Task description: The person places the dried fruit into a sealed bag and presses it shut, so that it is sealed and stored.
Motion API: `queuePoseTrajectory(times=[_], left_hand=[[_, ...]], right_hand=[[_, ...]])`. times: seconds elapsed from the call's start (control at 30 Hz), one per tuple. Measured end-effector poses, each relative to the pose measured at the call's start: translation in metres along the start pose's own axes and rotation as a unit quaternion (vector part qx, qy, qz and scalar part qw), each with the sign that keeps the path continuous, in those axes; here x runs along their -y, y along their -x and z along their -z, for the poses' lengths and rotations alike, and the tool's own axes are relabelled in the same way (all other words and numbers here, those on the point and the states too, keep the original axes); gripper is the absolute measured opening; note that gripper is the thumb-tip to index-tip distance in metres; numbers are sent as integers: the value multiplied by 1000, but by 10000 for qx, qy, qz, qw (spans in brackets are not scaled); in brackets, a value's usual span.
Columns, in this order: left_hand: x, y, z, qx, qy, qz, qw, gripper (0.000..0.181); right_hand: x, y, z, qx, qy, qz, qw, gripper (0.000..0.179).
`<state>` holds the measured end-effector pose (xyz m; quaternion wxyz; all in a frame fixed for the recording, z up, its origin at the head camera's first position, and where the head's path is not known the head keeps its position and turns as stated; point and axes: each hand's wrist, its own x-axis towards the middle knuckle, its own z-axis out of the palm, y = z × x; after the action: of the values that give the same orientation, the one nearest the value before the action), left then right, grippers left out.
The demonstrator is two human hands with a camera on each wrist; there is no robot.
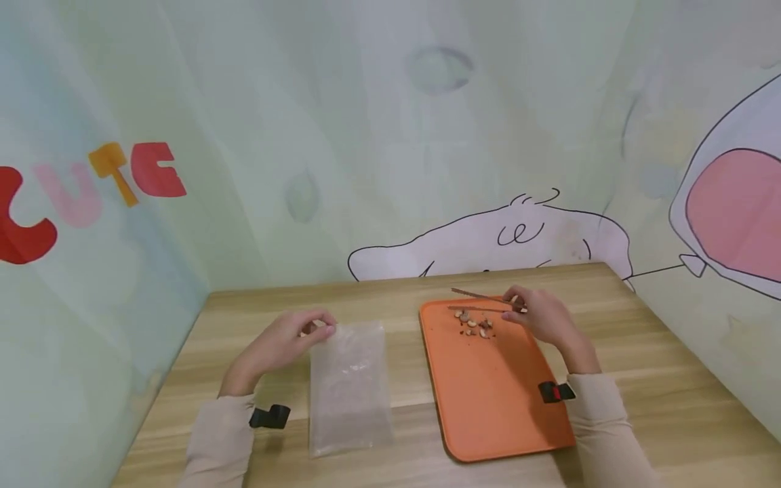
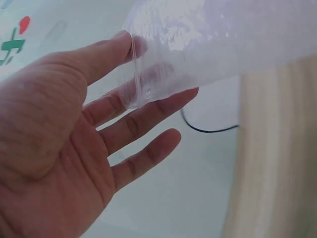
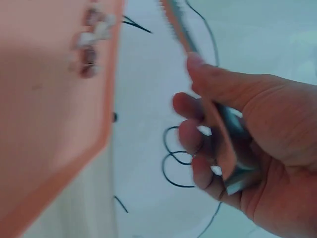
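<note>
Clear plastic bag [image 1: 349, 386], pinched only at its corner by the left hand [image 1: 282, 344], risked slipping while the right hand [image 1: 545, 316] gripped tongs [image 1: 482, 303] over nuts [image 1: 474, 325].

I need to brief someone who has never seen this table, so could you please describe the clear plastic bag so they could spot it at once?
On the wooden table, look left of the orange tray. The clear plastic bag lies flat there, its far corner pinched by the left hand. It is the only see-through thing, without the tray's colour or nut pieces.
</note>
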<state>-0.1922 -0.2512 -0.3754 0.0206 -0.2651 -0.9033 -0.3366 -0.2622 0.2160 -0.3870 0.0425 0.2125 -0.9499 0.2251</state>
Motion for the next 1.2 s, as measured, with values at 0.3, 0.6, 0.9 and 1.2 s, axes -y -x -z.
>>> queuePoseTrajectory(times=[0.3,0.6,0.9,1.2], left_hand=[[-19,-8,-4,-1141,-39,-750,9906,7],[-30,-28,-17,-1865,246,-1400,9721,3],[-35,-39,-17,-1581,277,-1455,9763,8],[-36,-37,-11,-1026,499,-1268,9853,12]], right_hand=[[3,-3,-5,-85,485,-233,9985,17],[2,-10,-15,-418,895,-294,9947,10],[-1,-18,-18,-390,1141,-465,9916,9],[0,-17,-8,-638,944,-246,9932,11]])
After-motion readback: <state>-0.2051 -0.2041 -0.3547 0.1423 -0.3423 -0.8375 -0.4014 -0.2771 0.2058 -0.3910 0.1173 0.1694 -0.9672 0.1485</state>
